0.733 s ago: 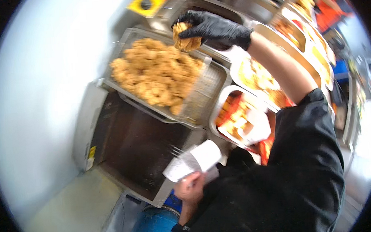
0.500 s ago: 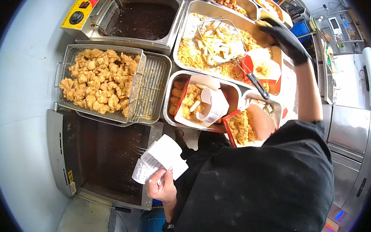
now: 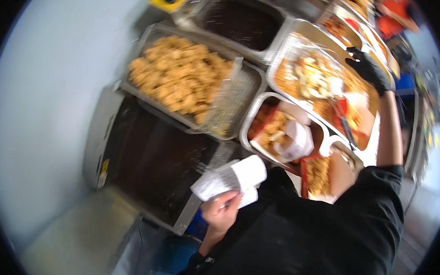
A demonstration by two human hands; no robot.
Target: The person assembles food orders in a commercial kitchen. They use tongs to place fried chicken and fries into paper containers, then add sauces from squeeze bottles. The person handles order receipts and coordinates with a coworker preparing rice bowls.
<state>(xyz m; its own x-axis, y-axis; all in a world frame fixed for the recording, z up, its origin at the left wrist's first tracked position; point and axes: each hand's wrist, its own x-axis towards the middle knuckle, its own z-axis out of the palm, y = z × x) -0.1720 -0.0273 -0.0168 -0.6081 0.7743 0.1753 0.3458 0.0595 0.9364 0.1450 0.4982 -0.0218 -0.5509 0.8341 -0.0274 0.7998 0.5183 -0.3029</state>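
Observation:
My left hand (image 3: 223, 213) pinches a sheaf of curled white paper receipts (image 3: 217, 180) at its lower edge, beside the fryer. My right hand (image 3: 369, 71), in a black glove, is over the far right side of a large metal tray (image 3: 272, 75). Its fingers look apart, with nothing visible between them, though motion blurs them. In that tray lie crumbly golden food and a wire skimmer with a black handle (image 3: 348, 126), with pale pieces around its basket. A red-and-white box (image 3: 363, 115) leans at the tray's near right end.
A wire basket of fried chicken pieces (image 3: 182, 74) stands at left over a rack tray (image 3: 238, 96). Dark oil fills two fryers (image 3: 151, 156). Two food boxes (image 3: 317, 174) sit nearer me, one holding a curled paper slip (image 3: 297, 139). A person in orange (image 3: 393, 16) is far right.
The whole view has swung, so the scene sits further right and is tilted and blurred. My left hand still holds the receipts. My right hand remains over the tray's far right side.

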